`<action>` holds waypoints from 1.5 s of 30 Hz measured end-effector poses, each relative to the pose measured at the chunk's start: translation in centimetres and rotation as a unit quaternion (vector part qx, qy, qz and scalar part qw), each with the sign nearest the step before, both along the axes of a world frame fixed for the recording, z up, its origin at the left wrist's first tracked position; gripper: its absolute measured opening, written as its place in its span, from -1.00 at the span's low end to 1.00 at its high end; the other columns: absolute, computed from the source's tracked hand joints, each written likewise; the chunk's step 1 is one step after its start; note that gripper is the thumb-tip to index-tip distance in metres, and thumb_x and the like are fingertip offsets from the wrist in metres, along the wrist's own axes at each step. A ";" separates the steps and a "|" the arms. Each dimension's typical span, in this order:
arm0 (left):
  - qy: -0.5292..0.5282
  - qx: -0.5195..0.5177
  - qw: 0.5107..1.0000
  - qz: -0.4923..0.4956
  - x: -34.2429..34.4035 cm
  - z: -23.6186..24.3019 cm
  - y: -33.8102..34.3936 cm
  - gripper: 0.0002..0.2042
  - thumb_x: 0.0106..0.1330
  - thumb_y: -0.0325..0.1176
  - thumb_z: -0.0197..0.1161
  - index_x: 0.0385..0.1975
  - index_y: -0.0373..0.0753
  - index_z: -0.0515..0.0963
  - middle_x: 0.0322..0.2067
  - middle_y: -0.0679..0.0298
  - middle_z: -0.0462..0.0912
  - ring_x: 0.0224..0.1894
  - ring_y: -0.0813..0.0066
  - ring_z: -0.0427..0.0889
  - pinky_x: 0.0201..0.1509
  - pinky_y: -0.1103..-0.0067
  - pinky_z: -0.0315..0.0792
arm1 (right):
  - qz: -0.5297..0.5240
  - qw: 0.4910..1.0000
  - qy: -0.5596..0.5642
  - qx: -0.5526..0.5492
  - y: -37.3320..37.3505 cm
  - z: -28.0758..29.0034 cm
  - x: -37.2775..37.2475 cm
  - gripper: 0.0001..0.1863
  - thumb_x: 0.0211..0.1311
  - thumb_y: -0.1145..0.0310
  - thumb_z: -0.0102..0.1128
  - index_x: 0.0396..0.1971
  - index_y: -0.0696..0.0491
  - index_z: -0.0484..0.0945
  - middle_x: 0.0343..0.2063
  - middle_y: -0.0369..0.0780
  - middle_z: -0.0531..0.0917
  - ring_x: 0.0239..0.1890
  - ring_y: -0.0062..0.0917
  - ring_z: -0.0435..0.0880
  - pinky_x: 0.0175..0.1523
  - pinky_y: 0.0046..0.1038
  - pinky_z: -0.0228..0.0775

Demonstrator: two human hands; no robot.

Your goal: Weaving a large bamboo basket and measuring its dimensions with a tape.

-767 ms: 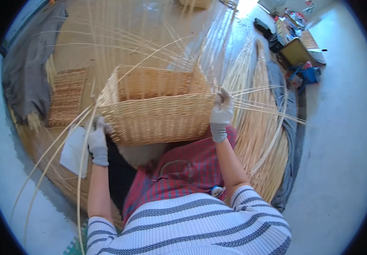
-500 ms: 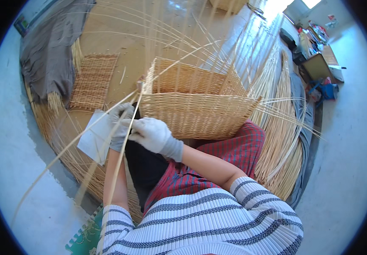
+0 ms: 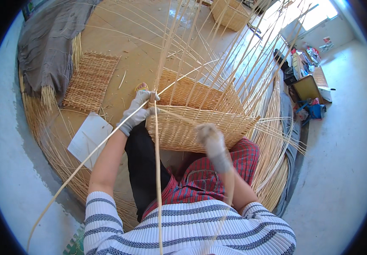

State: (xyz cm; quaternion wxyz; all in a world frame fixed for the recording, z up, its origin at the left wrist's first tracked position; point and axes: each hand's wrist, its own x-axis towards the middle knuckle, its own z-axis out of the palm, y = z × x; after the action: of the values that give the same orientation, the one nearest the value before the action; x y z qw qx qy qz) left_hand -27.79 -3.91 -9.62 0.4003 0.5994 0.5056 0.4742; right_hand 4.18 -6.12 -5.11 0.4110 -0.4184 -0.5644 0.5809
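In the head view, the basket (image 3: pixel 170 134) sits in the middle. The left hand (image 3: pixel 136 112) is clamped on its near left corner. The blurry right hand (image 3: pixel 211 140) pinches a cane (image 3: pixel 177 115), stretched right from there. This looks like weaving; next, the cane probably needs tucking around the sticks (image 3: pixel 165 51).

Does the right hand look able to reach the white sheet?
Probably not easily: the left forearm and a pale strand lie between the right hand and the white sheet; that hand seems to grip another strand.
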 end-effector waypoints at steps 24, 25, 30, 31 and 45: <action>-0.189 0.141 0.933 0.273 7.2 -3.1 1.1 -0.57 0.12 -0.76 0.19 0.00 -0.26 0.37 -0.13 0.30 0.53 -0.07 0.53 0.53 0.07 0.55 0.46 | -0.180 0.973 -0.003 0.144 4.2 0.1 -2.8 -0.68 0.54 0.23 -0.20 0.13 0.07 0.26 -0.39 -0.17 0.66 -0.40 -0.53 0.68 -0.65 -0.66 0.34; -0.212 0.133 0.910 0.331 8.2 -1.2 0.0 -0.60 0.13 -0.77 0.15 -0.02 -0.28 0.39 -0.09 0.27 0.51 -0.03 0.53 0.52 0.04 0.58 0.47 | -0.167 0.978 0.008 0.125 4.9 1.2 -2.6 -0.70 0.57 0.18 -0.23 0.12 0.00 0.25 -0.39 -0.17 0.67 -0.35 -0.53 0.71 -0.62 -0.65 0.38; 0.026 0.122 0.951 0.284 13.4 -0.7 -3.0 -0.73 0.30 -0.54 0.21 -0.03 -0.28 0.41 -0.14 0.18 0.58 -0.05 0.42 0.62 0.05 0.49 0.51 | -0.135 0.988 0.044 0.057 6.8 -1.7 -0.3 -0.77 0.56 0.20 -0.20 0.06 -0.06 0.28 -0.33 -0.19 0.69 -0.30 -0.54 0.71 -0.54 -0.64 0.43; 0.028 0.123 0.950 0.287 13.9 0.0 -1.8 -0.73 0.30 -0.54 0.21 -0.03 -0.28 0.41 -0.14 0.18 0.58 -0.05 0.42 0.62 0.05 0.49 0.51 | -0.150 0.987 0.035 0.055 6.1 -1.6 -0.7 -0.79 0.56 0.21 -0.20 0.05 -0.07 0.28 -0.31 -0.20 0.69 -0.29 -0.56 0.70 -0.53 -0.66 0.43; 0.095 -0.111 0.981 0.129 13.8 4.3 3.7 -0.60 0.23 0.02 0.36 -0.36 -0.28 0.58 -0.55 0.24 0.61 -0.44 0.39 0.67 -0.35 0.44 0.48 | -0.196 0.966 0.123 0.119 7.7 -4.3 5.7 -0.59 0.52 0.22 -0.12 0.23 0.08 0.21 -0.31 -0.25 0.64 -0.48 -0.55 0.61 -0.58 -0.66 0.33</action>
State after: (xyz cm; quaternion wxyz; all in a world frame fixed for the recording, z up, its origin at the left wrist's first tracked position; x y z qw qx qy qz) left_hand -13.95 -0.25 -5.37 0.3502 0.5235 0.6637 0.4034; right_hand 9.92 1.59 -9.39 0.6299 -0.3937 -0.4817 0.4650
